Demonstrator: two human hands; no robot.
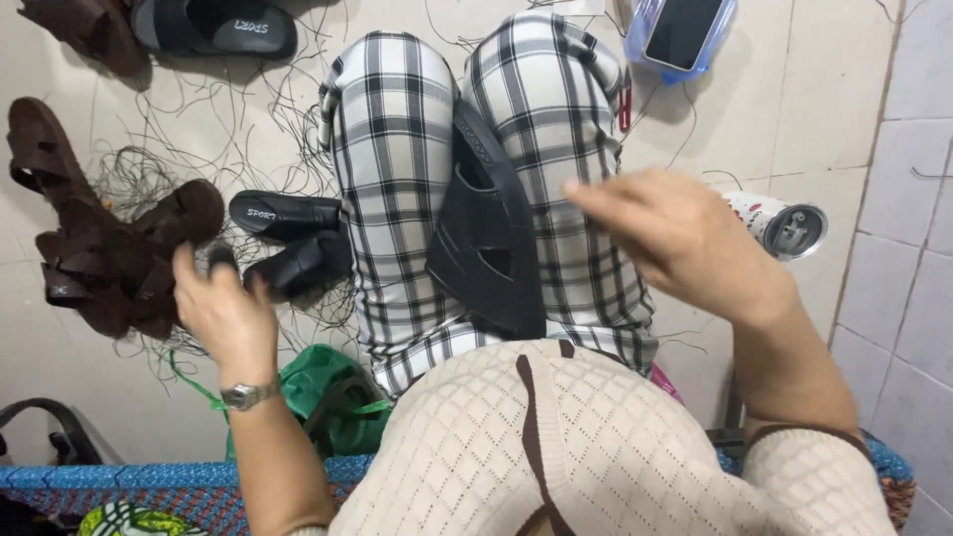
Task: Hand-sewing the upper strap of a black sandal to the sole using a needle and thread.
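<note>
A black sandal upper (488, 233) stands wedged between my knees, against my black-and-white plaid trousers (392, 169). My right hand (675, 238) hovers just right of it over my right thigh, blurred, with its fingers pointing left toward the sandal; whether it pinches anything is unclear. My left hand (223, 308) is raised out to the left with its fingers apart and nothing clearly in it. It is close to a pile of brown sandals (109, 258) and two black sandal pieces (293, 238). A metal watch (246, 395) sits on my left wrist.
Loose dark threads (199, 129) litter the tiled floor. More sandals (213, 25) lie at the top left. A blue box holding a phone (683, 35) is at the top, a can (784, 223) lies at the right, and a green bag (328, 392) sits by my left leg.
</note>
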